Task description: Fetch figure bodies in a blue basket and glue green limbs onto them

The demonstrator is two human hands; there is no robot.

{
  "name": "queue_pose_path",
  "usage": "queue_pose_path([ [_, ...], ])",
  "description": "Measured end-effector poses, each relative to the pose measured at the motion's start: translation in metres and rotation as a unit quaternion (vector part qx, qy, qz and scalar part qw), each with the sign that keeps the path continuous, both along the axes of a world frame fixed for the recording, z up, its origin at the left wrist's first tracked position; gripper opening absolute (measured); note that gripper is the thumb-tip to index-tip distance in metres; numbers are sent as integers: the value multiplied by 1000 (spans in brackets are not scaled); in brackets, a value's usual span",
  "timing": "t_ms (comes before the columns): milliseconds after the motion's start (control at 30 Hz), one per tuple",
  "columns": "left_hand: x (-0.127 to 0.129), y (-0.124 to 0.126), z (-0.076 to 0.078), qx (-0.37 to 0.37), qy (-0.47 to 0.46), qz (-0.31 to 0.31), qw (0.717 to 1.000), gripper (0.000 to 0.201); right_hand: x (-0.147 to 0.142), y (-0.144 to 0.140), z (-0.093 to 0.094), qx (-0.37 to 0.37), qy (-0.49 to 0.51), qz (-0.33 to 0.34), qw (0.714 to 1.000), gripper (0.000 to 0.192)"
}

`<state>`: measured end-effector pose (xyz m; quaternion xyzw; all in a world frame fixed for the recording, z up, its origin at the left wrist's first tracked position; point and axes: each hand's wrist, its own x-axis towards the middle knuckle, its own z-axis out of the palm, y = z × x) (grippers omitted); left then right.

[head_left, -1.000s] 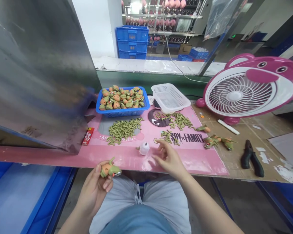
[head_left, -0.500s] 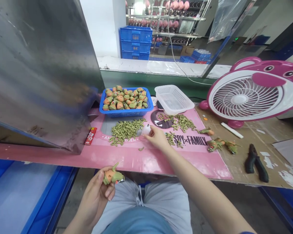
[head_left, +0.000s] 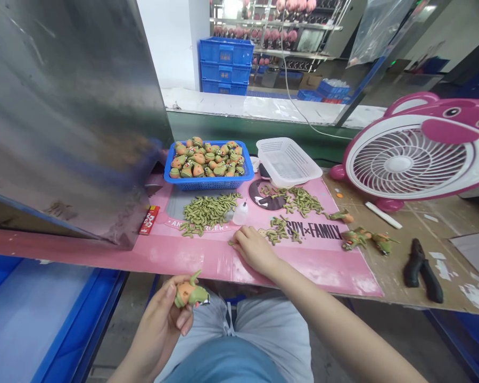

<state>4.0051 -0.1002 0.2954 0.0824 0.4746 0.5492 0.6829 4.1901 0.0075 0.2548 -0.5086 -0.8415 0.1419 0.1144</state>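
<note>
fan: right side cut by frame edge | right hand: fingertips curl under, contact with green piece unclear | toy figure: underside hidden by left hand | shelf items: blurred

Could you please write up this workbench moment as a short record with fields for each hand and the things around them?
left hand: left hand holds a green and orange toy figure over the lap
right hand: right hand rests on the pink mat, fingertips at a loose green piece
near right hand: small white bottle, upright
piles: green pieces left of the bottle
baskets: blue basket full of figures; white basket
right side: pink fan, black pliers
</note>
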Motion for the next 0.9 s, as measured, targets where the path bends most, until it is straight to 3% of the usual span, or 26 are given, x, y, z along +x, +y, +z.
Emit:
queue_pose_path([
  [267,6,-3,0,5,-28,-14,999,34,17,-9,2,30,116,38,992,11],
  [500,18,1,2,32,-59,-35,997,31,22,-41,52,43,266,42,962,11],
  [667,29,5,3,7,-99,-102,990,35,10,-55,83,-6,359,86,929,16],
  [767,35,8,6,-18,-114,-133,984,40,0,-59,86,-46,414,81,905,15],
  [900,40,11,10,-41,-119,-138,982,46,-7,-62,79,-94,471,27,877,13],
])
